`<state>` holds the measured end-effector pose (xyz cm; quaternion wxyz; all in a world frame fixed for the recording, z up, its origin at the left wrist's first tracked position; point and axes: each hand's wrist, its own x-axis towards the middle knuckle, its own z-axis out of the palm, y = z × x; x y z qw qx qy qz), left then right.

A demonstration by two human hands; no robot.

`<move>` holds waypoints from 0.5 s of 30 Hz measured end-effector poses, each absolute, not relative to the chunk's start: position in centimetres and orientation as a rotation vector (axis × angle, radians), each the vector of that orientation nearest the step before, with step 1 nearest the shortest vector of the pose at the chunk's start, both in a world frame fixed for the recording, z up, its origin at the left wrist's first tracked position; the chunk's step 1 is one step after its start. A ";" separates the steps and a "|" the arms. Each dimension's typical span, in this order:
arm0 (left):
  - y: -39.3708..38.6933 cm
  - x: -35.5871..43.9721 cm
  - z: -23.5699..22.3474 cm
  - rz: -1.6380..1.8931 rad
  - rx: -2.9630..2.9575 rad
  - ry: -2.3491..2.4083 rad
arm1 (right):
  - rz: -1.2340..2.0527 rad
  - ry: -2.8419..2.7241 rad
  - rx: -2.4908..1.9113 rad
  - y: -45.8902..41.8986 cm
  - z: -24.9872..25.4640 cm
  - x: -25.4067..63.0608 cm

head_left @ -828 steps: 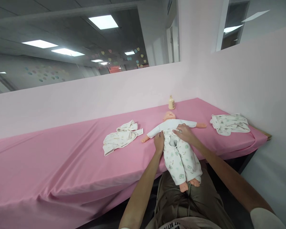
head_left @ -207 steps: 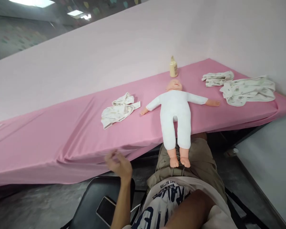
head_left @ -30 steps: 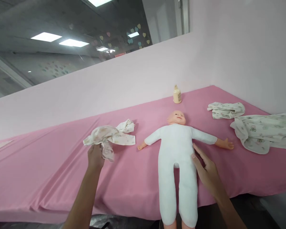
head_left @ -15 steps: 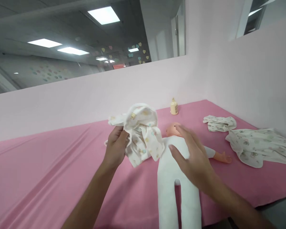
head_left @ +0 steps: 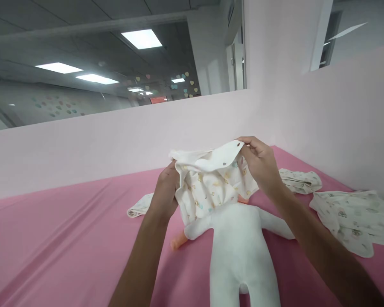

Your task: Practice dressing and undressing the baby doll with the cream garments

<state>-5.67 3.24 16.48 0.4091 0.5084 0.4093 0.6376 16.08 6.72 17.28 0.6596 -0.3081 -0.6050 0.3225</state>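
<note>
A small white baby garment [head_left: 208, 187] with a yellow and pastel print is stretched between my two hands. My left hand [head_left: 166, 187] grips its left edge. My right hand [head_left: 260, 164] pinches the upper right corner, where dark dots that look like snaps show along the white band. Below the cloth lies a doll [head_left: 240, 243] on its back, with a white soft body and arms spread. The garment hides nearly all of the doll's head; one orange hand shows at the left.
A pink sheet [head_left: 67, 238] covers the table. A folded printed cloth [head_left: 141, 207] lies left of my left hand. At the right are another folded cloth [head_left: 302, 181] and a spread printed garment [head_left: 355, 217]. A white wall with a window [head_left: 99, 76] stands behind.
My right hand has gone from open above the doll to holding the garment's corner. The bunched garment is now spread out over the doll's head. The cream bottle is no longer visible.
</note>
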 end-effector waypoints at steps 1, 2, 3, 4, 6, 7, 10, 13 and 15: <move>3.7 -6.0 16.4 1.600 1.275 1.033 | 0.751 -1.342 -0.689 7.2 17.1 16.0; 4.1 -6.3 16.3 1.611 1.259 1.038 | 0.778 -1.313 -0.680 7.6 16.9 16.0; 4.5 -6.6 16.3 1.629 1.233 1.046 | 0.806 -1.279 -0.670 8.1 16.6 16.0; 4.9 -6.9 16.3 1.652 1.194 1.059 | 0.829 -1.244 -0.660 8.6 16.3 16.0; 5.7 -7.7 16.2 1.712 1.092 1.118 | 0.854 -1.166 -0.654 9.6 15.6 16.2; 6.1 -8.2 16.1 1.751 1.039 1.160 | 0.857 -1.129 -0.653 10.2 15.4 16.5; 7.2 -10.0 15.8 1.932 0.920 1.251 | 0.864 -1.042 -0.642 11.7 15.1 17.8; 7.9 -11.6 15.6 2.119 0.821 1.297 | 0.932 -1.043 -0.595 12.6 15.5 19.5; 8.1 -12.0 15.4 2.107 0.817 1.414 | 0.997 -1.083 -0.553 12.7 15.9 20.5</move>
